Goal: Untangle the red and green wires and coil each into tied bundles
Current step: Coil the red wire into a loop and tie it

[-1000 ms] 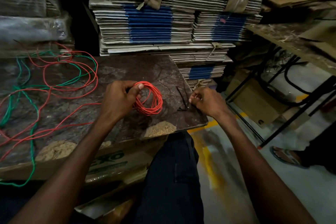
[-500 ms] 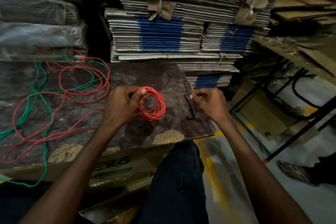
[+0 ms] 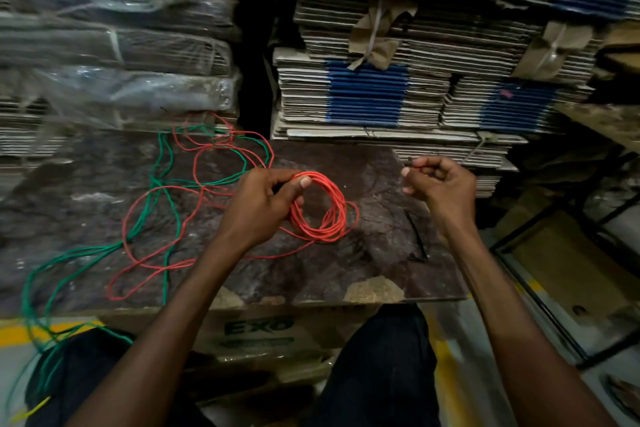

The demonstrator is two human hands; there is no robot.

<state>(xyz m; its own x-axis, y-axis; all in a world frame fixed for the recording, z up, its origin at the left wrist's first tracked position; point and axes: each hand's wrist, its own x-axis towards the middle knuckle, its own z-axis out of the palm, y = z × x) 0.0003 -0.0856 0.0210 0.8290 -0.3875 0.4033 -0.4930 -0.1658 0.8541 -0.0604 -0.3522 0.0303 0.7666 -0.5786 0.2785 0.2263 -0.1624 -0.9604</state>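
Since the earlier frame our right hand [image 3: 438, 189] has lifted off the counter [image 3: 374, 253] and now hovers above it, its grip pinched together on something thin and dark, probably a tie. One black tie [image 3: 415, 236] lies on the counter below it. Our left hand [image 3: 263, 204] has kept its place, thumb and fingers clamped on the upper left of the red coil [image 3: 323, 210], which hangs just over the middle of the counter.

We judge the red wire [image 3: 156, 218] to be light, thin and springy: the loops want to fan out, and a few already stand off the coil at its right edge. Holding should stay where the loops cross under the thumb, and the tie ought to go round close beside that grip, where the strands are packed tight. The insulation looks smooth, so a loose pinch could let turns slip.

Much red wire is not yet coiled; it trails left across the counter, crossing the green wire [image 3: 152, 204] in several places.

What we cannot settle: what exactly the right grip holds, as it is small and blurred. Where the green wire ends is also unclear, since it drops off the counter's left edge into shadow. The far tangle near the cardboard stacks [image 3: 367, 97] is too dim to trace.
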